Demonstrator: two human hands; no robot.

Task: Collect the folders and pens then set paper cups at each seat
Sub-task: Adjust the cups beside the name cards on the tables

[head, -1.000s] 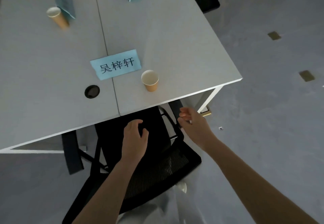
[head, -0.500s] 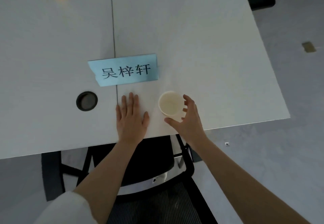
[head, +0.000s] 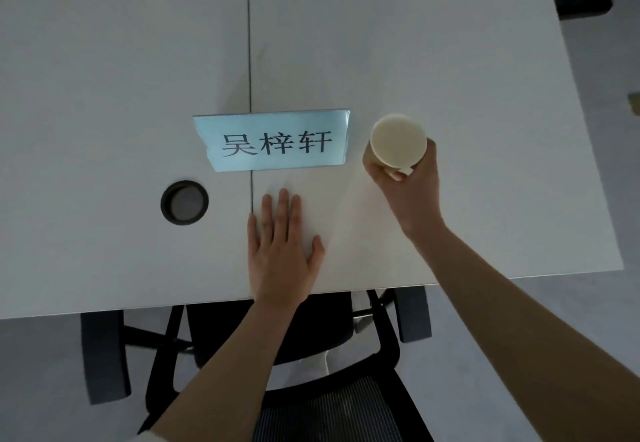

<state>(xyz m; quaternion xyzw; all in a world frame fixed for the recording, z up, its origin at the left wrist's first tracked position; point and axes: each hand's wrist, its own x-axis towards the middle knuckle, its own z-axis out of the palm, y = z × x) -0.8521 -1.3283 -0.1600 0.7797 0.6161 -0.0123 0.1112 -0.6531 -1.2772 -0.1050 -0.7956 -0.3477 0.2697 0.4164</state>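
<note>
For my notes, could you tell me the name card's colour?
Light blue with black characters; the head view shows the name card.

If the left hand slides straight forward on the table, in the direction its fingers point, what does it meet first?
Most likely the name card. The left hand lies flat on the table, its fingers pointing at the card's near edge with only bare table between. The cup, held by the right hand, stands off to the right.

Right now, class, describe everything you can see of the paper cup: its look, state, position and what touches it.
The paper cup is upright and looks empty, with a pale cream inside, a rolled rim and a tan outer wall. It sits just right of the blue name card, apart from it. The right hand grips its near side, fingers curled round the wall. Whether its base rests on the table cannot be told.
</note>
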